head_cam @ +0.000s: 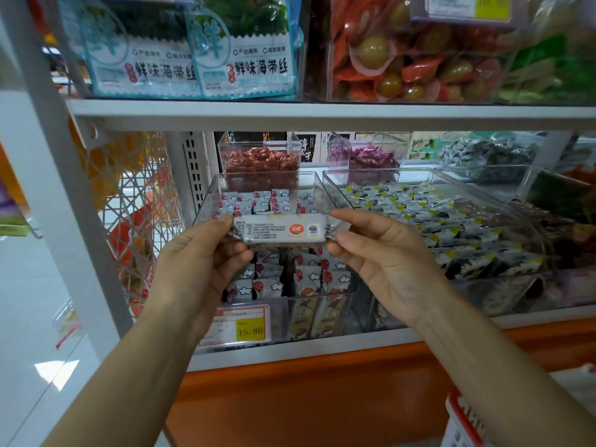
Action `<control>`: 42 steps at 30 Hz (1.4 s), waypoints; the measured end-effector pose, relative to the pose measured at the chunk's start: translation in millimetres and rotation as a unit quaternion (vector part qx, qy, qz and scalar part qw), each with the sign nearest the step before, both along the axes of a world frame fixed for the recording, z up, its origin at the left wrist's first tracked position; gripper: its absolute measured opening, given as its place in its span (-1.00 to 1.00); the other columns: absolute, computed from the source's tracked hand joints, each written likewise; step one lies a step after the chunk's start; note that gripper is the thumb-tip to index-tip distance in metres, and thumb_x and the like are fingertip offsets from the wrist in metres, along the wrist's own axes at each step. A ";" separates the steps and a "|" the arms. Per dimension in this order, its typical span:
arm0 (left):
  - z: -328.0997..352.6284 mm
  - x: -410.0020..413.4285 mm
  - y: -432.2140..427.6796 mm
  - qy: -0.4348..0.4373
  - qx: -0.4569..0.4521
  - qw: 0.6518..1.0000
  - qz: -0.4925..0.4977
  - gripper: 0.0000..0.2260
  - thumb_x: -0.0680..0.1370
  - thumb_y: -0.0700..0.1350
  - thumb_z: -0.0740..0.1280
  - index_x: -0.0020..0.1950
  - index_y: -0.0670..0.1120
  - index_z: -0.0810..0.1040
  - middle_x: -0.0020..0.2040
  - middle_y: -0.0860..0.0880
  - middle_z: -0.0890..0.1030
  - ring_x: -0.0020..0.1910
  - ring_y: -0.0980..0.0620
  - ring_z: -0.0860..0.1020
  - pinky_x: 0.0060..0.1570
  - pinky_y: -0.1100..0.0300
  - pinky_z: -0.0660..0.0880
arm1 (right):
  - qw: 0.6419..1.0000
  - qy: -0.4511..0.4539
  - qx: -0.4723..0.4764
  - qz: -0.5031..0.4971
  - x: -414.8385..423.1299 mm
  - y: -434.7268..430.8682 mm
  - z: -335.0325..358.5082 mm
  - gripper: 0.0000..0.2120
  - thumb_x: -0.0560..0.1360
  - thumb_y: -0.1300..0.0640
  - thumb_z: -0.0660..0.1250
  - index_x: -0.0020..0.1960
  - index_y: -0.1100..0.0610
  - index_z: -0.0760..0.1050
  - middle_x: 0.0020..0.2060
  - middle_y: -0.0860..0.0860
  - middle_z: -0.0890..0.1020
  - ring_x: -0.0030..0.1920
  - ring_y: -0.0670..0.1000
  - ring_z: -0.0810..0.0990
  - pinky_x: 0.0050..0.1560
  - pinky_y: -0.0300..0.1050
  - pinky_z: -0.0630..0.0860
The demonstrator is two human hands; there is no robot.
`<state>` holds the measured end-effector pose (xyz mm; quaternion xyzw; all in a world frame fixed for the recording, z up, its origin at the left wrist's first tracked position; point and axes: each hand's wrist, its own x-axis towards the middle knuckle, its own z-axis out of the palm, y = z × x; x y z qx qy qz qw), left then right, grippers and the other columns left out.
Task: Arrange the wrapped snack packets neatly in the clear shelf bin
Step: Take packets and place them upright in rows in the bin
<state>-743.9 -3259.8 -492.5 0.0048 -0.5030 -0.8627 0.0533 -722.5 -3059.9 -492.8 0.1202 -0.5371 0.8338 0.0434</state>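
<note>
1. The left hand (pixel 206 253) is pinching the nine-o'clock end of a snack packet (pixel 280 232).
2. The right hand (pixel 380 259) is pinching its three-o'clock end, fingers curled.
3. The packet is being held level over the clear shelf bin (pixel 206 203), with more wrapped packets (pixel 309 275) lying inside at its six o'clock.

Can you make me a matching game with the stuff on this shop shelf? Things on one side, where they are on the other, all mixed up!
Things
1. white packet
2. yellow price tag
3. red sweets
4. seaweed bags

Places
A. on the top shelf
B. in the small clear box at the back
C. pinched between the left hand and the right hand
D. low on the front of the clear bin

Pairs: 1-C, 2-D, 3-B, 4-A
</note>
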 end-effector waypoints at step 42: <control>-0.6 9.0 4.8 0.089 -0.175 0.975 -0.108 -0.75 0.33 -0.06 0.39 -0.01 0.00 0.59 -0.06 -0.17 0.66 -0.08 -0.06 0.67 -0.13 0.26 0.58 | 0.969 0.108 0.166 -0.149 -2.5 -3.7 -11.3 -0.66 0.41 0.28 0.25 -0.01 -0.07 0.66 -0.02 -0.01 0.68 0.08 0.00 0.62 0.16 0.01 0.53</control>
